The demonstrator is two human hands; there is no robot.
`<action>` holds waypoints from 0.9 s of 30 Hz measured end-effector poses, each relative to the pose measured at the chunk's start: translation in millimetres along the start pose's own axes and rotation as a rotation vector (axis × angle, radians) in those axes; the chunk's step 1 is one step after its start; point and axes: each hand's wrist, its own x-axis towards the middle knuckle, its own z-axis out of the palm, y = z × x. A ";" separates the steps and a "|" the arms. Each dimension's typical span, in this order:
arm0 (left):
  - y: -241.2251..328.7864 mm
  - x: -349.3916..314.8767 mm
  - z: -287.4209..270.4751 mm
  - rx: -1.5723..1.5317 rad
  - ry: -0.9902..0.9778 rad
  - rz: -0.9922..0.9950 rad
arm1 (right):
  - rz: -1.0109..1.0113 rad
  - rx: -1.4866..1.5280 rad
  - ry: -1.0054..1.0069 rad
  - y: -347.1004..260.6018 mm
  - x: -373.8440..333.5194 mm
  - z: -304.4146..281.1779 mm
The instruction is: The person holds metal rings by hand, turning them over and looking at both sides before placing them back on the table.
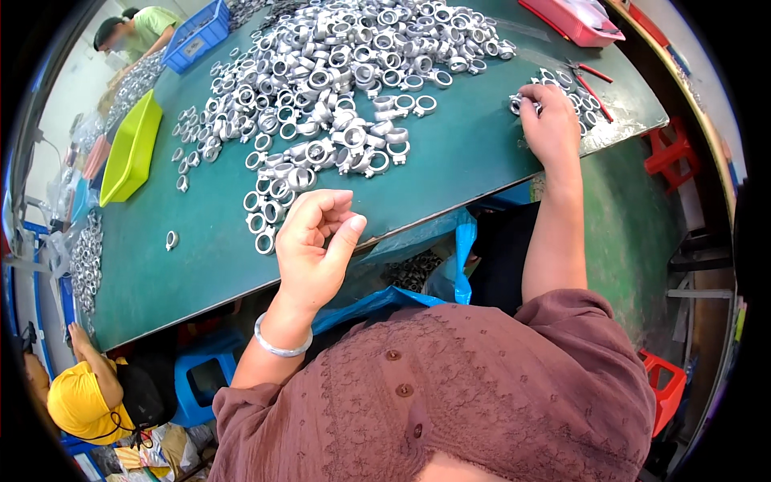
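Observation:
My left hand (313,251) is at the table's near edge, its fingers loosely curled and the thumb standing apart. Nothing shows between them. Just beyond it lies the near end of a large heap of grey metal rings (353,136), many with a small lug on the side. Over at the right, my right hand (554,128) is lowered to a smaller group of the same rings (590,112). Its thumb and fingertips close on one metal ring (516,104), partly hidden by the fingers. Red-handled pliers (594,88) lie beside that group.
Across the green table (209,277) stand a yellow-green tray (132,149), a blue basket (195,36) and a red tray (574,20). One loose ring (172,240) lies at the left. Blue plastic (464,257) hangs below the near edge. Two other people are at the left.

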 end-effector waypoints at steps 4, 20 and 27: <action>-1.6 -0.1 -1.1 0.025 -0.005 0.034 | 0.050 -0.129 0.082 7.5 4.0 1.2; -3.2 2.4 -5.0 -0.001 -0.052 -0.006 | -0.418 0.510 -0.306 -102.2 -24.1 19.7; 3.7 5.4 -4.1 -0.098 -0.050 -0.097 | -0.424 0.781 -0.289 -114.5 -29.7 1.6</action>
